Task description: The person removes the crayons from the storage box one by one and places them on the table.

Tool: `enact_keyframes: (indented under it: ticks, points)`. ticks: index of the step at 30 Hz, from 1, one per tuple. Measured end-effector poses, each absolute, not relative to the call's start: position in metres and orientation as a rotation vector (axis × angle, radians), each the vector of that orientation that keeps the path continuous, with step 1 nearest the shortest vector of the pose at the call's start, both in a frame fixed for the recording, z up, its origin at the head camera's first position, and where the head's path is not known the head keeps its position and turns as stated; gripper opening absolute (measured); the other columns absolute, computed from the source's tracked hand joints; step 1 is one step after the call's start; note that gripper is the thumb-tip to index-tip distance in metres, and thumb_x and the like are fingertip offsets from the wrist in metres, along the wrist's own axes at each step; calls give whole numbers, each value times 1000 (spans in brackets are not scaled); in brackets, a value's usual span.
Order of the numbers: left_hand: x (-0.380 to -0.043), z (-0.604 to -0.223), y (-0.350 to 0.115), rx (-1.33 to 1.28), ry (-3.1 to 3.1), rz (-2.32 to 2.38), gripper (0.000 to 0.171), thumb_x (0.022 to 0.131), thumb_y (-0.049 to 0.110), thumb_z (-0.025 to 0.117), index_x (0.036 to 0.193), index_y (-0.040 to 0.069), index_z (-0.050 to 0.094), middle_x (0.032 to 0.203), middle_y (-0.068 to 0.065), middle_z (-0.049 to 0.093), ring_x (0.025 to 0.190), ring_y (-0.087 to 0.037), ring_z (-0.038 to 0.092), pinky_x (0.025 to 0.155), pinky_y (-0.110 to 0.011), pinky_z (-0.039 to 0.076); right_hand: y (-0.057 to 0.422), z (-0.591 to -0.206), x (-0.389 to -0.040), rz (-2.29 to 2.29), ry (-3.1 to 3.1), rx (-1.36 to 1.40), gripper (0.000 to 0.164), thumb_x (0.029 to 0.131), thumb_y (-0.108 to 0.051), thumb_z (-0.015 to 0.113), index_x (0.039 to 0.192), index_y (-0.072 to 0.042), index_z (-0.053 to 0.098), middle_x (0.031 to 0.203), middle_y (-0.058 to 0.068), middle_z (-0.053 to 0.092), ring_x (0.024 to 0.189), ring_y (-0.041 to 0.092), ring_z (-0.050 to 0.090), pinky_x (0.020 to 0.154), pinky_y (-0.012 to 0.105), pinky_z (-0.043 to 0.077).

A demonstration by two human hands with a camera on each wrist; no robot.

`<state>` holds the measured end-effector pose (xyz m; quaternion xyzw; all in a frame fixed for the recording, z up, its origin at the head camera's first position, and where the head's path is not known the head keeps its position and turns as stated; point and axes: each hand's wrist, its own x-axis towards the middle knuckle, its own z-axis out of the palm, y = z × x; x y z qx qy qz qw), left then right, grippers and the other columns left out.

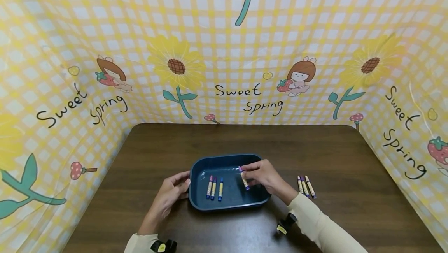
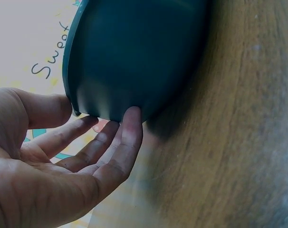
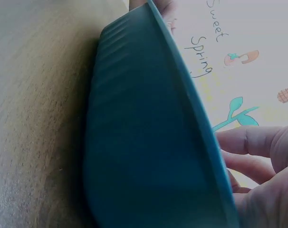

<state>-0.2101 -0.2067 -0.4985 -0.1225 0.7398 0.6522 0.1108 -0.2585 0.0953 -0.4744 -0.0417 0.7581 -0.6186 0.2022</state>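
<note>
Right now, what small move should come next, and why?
Probably the right hand should lay its crayon on the tray floor and let go: it slants within the rim, three other crayons already lie inside toward the left, and the left hand holds the left end. Whether its tip already touches, I can't tell.

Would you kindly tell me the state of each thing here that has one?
Tray: right way up, open-topped.
Crayons in the tray: three, lying side by side.
Held crayon: slanted in the head view, over the tray's right half; contact with its floor unclear.
Crayons on the table: three, lying close together.
Left hand: holding the tray's left end.
Right hand: pinching the held crayon.
Patterned cloth: hung around the table, creased.
</note>
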Motion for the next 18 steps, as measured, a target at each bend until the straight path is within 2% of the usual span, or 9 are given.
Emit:
enact_keyframes:
  ticks: [7, 14, 18]
  points:
    - [-211, -499, -207, -344, 2200, 1902, 36, 93, 15, 55, 129, 9, 52, 123, -15, 57, 97, -22, 59, 77, -35, 56, 103, -467, -258, -1798, 2085, -102, 32, 80, -4, 69, 110, 6, 65, 117, 23, 62, 76, 15, 65, 69, 38, 57]
    - [-210, -497, -207, -331, 2198, 1903, 37, 93, 15, 55, 129, 8, 51, 124, -16, 56, 97, -22, 59, 78, -35, 56, 113, -460, -260, -1893, 2059, -99, 37, 80, -2, 68, 113, 11, 60, 119, 28, 58, 75, 14, 66, 69, 39, 57]
    - [-209, -497, -207, -324, 2190, 1911, 38, 93, 14, 55, 130, 7, 50, 125, -16, 55, 97, -22, 59, 78, -36, 56, 121, -457, -259, -1912, 2065, -58, 38, 80, -3, 68, 114, 11, 60, 115, 26, 61, 75, 15, 66, 70, 40, 57]
